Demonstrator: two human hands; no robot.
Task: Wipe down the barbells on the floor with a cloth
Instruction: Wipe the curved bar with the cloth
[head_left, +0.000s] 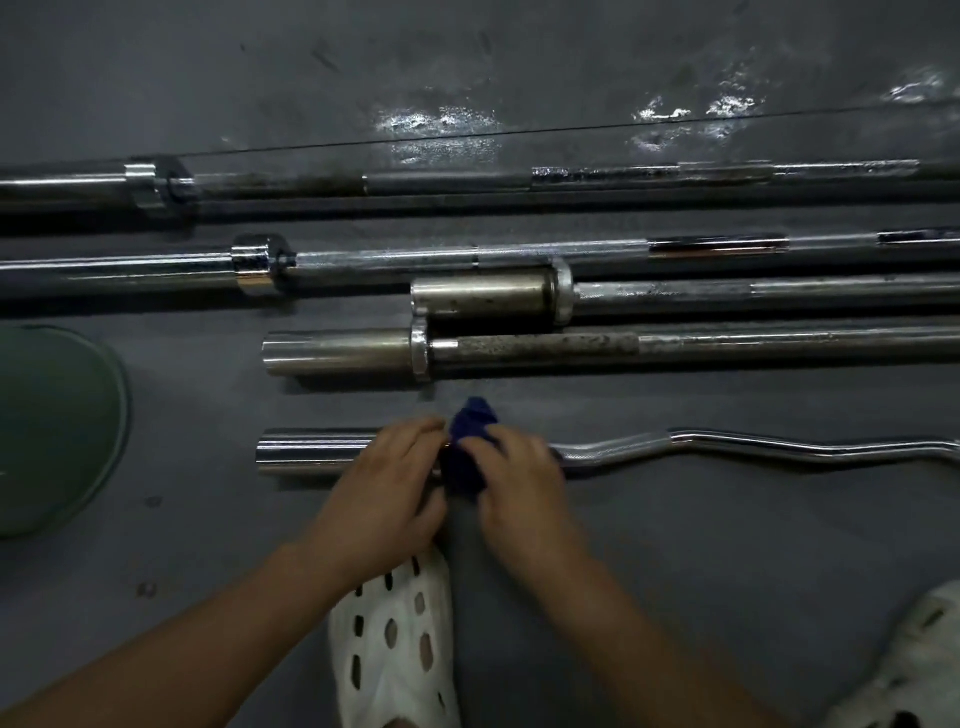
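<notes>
Several barbells lie side by side on the dark floor. Nearest me is a chrome curl bar (727, 449) with a wavy shaft and a thick sleeve (311, 452) on its left end. My left hand (387, 499) grips the bar where sleeve meets shaft. My right hand (519, 493) holds a dark blue cloth (470, 447) wrapped around the bar just right of the left hand. Behind lie a rusty-shafted bar (545, 345), a short-sleeved bar (483, 299) and two long chrome bars (415, 257) (415, 182).
A green weight plate (57, 431) lies on the floor at the left. My feet in white perforated clogs (400, 644) (914, 670) stand close in front of the curl bar. A wet, shiny patch (441, 124) marks the floor beyond the bars.
</notes>
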